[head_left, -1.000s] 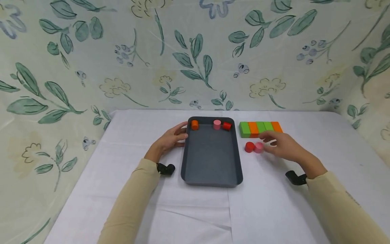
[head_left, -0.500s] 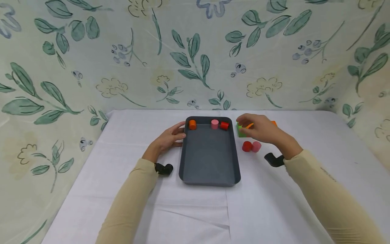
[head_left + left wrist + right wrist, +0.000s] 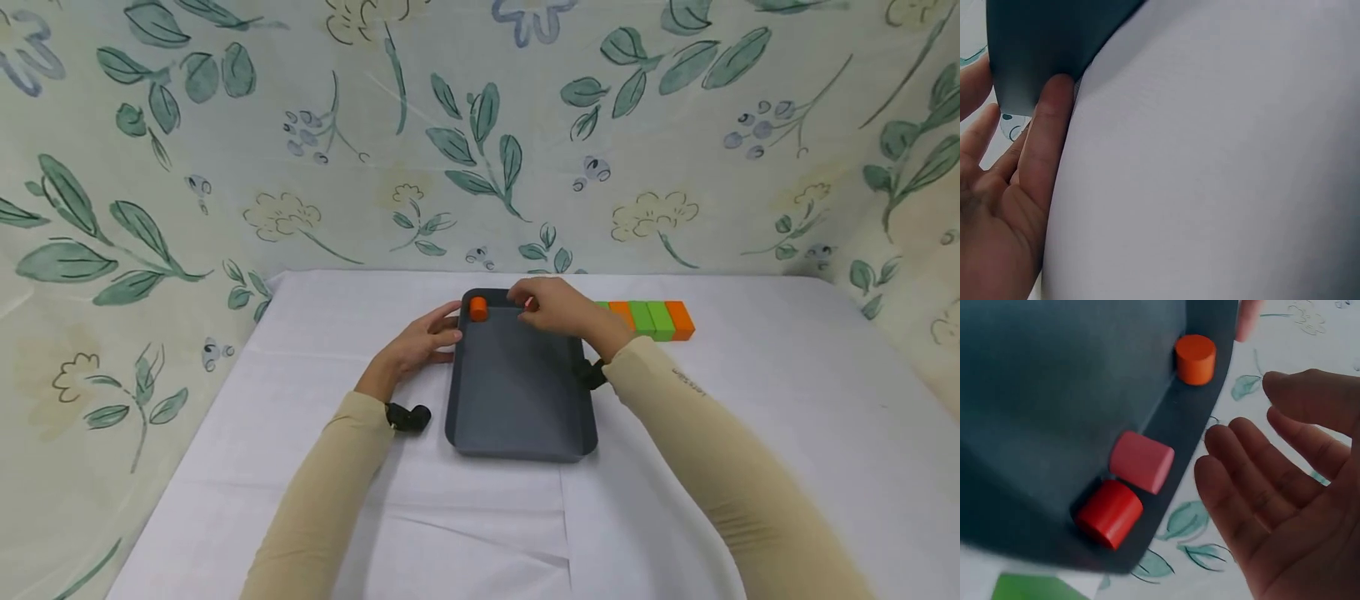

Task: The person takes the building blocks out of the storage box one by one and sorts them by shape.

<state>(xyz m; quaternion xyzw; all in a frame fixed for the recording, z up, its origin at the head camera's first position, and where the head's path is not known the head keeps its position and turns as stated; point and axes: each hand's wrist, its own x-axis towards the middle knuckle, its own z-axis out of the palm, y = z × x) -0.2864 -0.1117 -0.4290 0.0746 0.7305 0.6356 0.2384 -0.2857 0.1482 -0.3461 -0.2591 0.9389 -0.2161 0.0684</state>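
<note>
The dark grey tray (image 3: 517,408) lies on the white cloth with an orange cylinder (image 3: 478,309) in its far left corner. My left hand (image 3: 411,343) rests its fingers against the tray's left wall. The left wrist view has one finger (image 3: 1050,137) touching the tray's side. Over the far right part of the tray is my right hand (image 3: 558,307), its fingers spread and holding nothing. The right wrist view shows a pink cylinder (image 3: 1141,461) and a red cylinder (image 3: 1110,514) side by side in the tray, apart from the fingers. In the head view the hand largely hides them.
A row of green and orange blocks (image 3: 651,321) stands right of the tray, partly behind my right hand. A patterned cloth (image 3: 337,200) hangs behind the table. The right forearm covers the area in front of the blocks.
My right hand has moved left, from the loose cylinders beside the tray, past the blocks, to over the tray's far end. Those two cylinders are now hidden. The left hand stays put.
</note>
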